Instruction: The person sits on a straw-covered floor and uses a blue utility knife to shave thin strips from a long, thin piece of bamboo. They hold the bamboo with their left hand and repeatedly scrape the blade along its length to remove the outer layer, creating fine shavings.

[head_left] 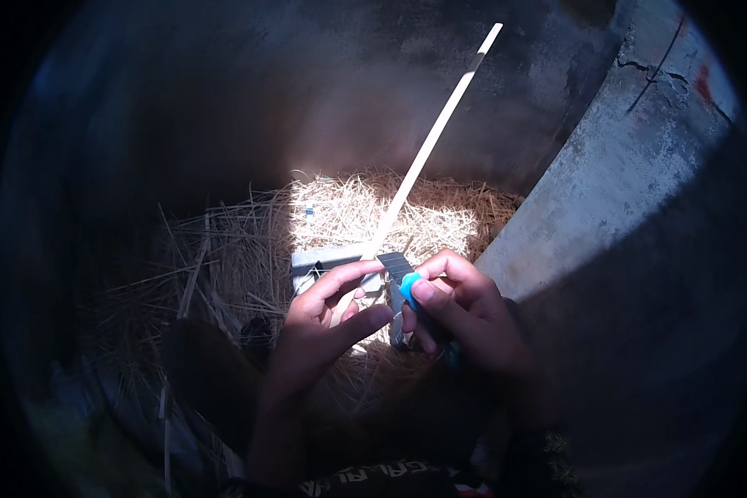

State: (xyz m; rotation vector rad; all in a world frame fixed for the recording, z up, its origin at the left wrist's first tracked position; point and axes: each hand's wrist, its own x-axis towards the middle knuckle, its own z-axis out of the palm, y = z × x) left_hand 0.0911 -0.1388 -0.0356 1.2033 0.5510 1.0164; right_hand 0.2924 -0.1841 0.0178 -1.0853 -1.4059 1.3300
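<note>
Here, stick (427, 149) between left hand (328, 319) fingers — knife (407, 290) beside.

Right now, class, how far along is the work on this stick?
Done: shavings already lie on the floor. In hand: the left hand holds the long pale stick near its lower end; the right hand sets a blue-handled knife against it. Left: the upper length looks untouched.

Both forearms enter from the lower edge and converge at frame centre, where the left hand (328, 319) is palm-up with index finger and thumb extended in a pinch, and the right hand (461, 319) is curled closed, thumb pressed forward.
</note>
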